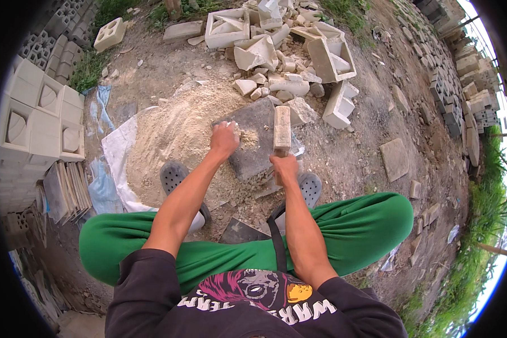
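My right hand (284,167) is wrapped round the handle of a mallet. The mallet (282,128) has a worn, pale, blocky head, raised over the right side of a dark flat slab (250,158). On the slab's left part, my left hand (225,139) is closed on a small pale stone chunk (236,129), mostly hidden by the fingers. Crushed pale grit (249,136) lies on the slab just right of that hand. Left of the slab spreads a heap of sandy crushed stone (169,129) on a white sheet (121,143).
Broken pale blocks (256,53) and rubble (287,84) pile beyond the slab. Stacked cream blocks (42,115) stand at left, with thin boards (70,188) below them. Grey blocks (448,98) line the right. My clog-covered feet (173,177) flank the slab's near side.
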Demonstrator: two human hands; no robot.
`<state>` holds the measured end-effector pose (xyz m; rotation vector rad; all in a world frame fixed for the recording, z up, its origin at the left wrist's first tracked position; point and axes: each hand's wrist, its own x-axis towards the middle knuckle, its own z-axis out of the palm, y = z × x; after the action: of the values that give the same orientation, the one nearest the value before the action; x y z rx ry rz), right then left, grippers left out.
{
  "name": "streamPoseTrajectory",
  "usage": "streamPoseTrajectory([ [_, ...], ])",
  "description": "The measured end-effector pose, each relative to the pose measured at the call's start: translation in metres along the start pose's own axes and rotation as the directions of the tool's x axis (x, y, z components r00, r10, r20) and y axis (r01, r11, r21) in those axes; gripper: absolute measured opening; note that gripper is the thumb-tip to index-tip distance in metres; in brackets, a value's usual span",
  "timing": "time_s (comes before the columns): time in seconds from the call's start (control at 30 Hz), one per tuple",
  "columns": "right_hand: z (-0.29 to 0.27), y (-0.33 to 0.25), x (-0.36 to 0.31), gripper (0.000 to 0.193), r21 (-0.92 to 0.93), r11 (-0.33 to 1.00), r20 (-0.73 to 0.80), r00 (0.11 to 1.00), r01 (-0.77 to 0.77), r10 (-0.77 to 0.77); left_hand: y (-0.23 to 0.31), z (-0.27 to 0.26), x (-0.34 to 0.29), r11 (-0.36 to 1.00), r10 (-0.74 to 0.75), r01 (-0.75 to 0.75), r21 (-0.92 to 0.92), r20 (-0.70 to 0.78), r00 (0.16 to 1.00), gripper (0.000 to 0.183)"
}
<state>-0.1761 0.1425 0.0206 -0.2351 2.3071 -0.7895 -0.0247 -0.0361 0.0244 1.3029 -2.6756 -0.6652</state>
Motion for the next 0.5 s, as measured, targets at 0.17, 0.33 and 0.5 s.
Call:
streamPoseTrajectory([
  [0.17, 0.006, -0.013, -0.018, 0.043, -0.111, 0.994, 0.275, 0.961, 0.023, 0.008, 0.003, -0.003, 0.0, 0.999, 0.036, -0.037, 0.005, 0.125, 0.991, 0.046],
  [0.33, 0.016, 0.001, -0.012, 0.041, -0.095, 0.99, 0.322, 0.944, 0.108, -0.072, 0.01, 0.001, -0.003, 1.0, -0.004, 0.0, 0.028, 0.152, 0.988, 0.041],
  [0.5, 0.012, -0.02, -0.021, 0.026, -0.051, 0.968, 0.25, 0.941, 0.246, -0.226, -0.001, 0.0, -0.016, 0.999, -0.022, 0.024, -0.04, 0.046, 0.999, 0.042],
])
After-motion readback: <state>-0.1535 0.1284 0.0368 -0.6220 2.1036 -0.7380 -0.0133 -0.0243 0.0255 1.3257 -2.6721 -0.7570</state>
